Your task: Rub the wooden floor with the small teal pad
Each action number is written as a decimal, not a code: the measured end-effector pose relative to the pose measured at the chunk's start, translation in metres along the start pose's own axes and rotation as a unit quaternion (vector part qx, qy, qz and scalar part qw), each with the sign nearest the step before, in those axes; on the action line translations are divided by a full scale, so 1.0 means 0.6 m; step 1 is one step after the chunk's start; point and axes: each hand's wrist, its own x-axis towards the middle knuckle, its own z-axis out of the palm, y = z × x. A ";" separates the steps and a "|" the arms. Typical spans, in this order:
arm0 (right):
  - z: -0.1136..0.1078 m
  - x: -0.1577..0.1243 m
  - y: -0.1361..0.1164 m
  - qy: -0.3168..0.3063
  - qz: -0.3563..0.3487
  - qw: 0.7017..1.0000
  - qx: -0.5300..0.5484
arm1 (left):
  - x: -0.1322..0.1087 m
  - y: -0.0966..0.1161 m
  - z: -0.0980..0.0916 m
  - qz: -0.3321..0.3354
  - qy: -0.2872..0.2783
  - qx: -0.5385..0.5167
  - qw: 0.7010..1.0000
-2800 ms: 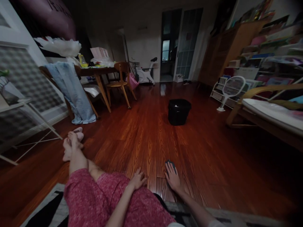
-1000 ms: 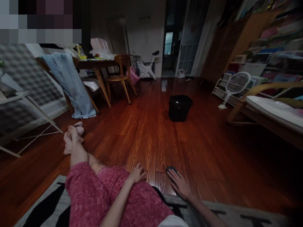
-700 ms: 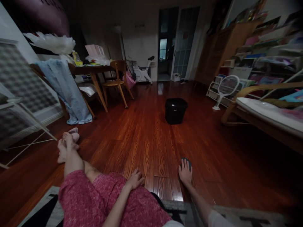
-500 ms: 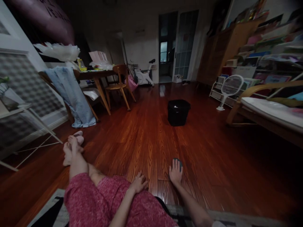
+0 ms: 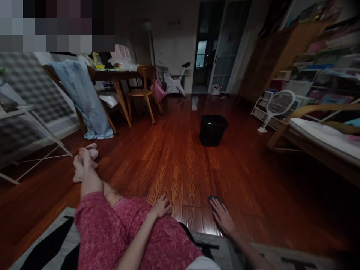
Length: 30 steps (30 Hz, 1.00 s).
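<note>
I sit on the floor with my legs in pink trousers [image 5: 112, 232] stretched out to the left. My left hand [image 5: 161, 207] rests on my thigh with its fingers loosely spread and nothing in it. My right hand [image 5: 224, 220] lies flat on the red wooden floor [image 5: 180, 165], fingers stretched forward. Its fingertips press on a small dark pad [image 5: 213, 197] that peeks out just beyond them. What the pad is made of I cannot tell in the dim light.
A black bucket [image 5: 212, 130] stands mid-floor ahead. A table with a wooden chair [image 5: 142, 93] and hanging blue cloth [image 5: 84, 97] is at the left, with a white rack [image 5: 25, 123] nearer. A bench [image 5: 320, 138], a white fan [image 5: 277, 107] and shelves are at the right. A striped rug [image 5: 47, 243] lies under me.
My right hand has slid the dark pad back toward me and a little to the right across the floor. My left hand has stayed on my thigh.
</note>
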 end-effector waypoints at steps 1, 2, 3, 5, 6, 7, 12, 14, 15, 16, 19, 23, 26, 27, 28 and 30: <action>-0.003 0.006 0.019 0.027 0.052 0.998 -0.014 | 0.001 0.000 0.000 0.000 0.000 -0.002 1.000; -0.005 0.015 0.032 0.054 0.106 0.992 -0.026 | 0.002 -0.001 0.000 -0.001 0.001 -0.003 1.000; -0.005 0.028 0.039 0.081 0.161 0.983 -0.035 | 0.003 -0.002 0.001 -0.002 0.002 -0.002 1.000; -0.002 0.063 0.032 0.136 0.268 0.953 -0.036 | 0.005 -0.005 0.003 -0.002 0.001 0.003 1.000; 0.002 0.082 0.020 0.160 0.314 0.936 -0.029 | 0.007 -0.007 0.003 -0.001 0.001 0.004 1.000; 0.007 0.102 0.004 0.180 0.350 0.919 -0.019 | 0.008 -0.008 0.004 -0.001 0.000 0.006 1.000; 0.054 0.180 -0.112 0.194 0.328 0.925 0.014 | 0.015 -0.013 0.007 0.000 0.004 0.007 1.000; 0.080 0.189 -0.163 0.172 0.262 0.949 0.023 | 0.017 -0.013 0.008 -0.004 0.004 0.009 1.000; 0.092 0.187 -0.188 0.155 0.221 0.963 0.026 | 0.017 -0.013 0.008 -0.005 0.004 0.009 1.000; 0.101 0.182 -0.210 0.131 0.175 0.976 0.028 | 0.017 -0.012 0.008 -0.006 0.004 0.009 1.000; 0.107 0.148 -0.253 0.037 0.006 0.999 0.033 | 0.014 -0.010 0.007 -0.001 0.006 0.007 1.000; 0.061 0.090 -0.224 -0.040 -0.178 0.981 0.066 | 0.005 -0.005 0.003 -0.006 0.009 0.002 1.000; 0.021 0.052 -0.137 -0.048 -0.161 0.983 0.074 | 0.000 -0.001 -0.001 -0.007 0.006 -0.002 1.000; 0.011 0.042 -0.101 -0.041 -0.124 0.989 0.065 | -0.001 -0.001 -0.002 -0.007 0.005 -0.003 1.000; 0.004 0.033 -0.065 -0.027 -0.078 0.995 0.052 | -0.001 0.000 -0.002 -0.005 0.004 -0.004 1.000; -0.005 0.022 0.003 0.016 0.031 0.999 0.021 | 0.000 -0.001 -0.002 -0.001 -0.001 -0.002 1.000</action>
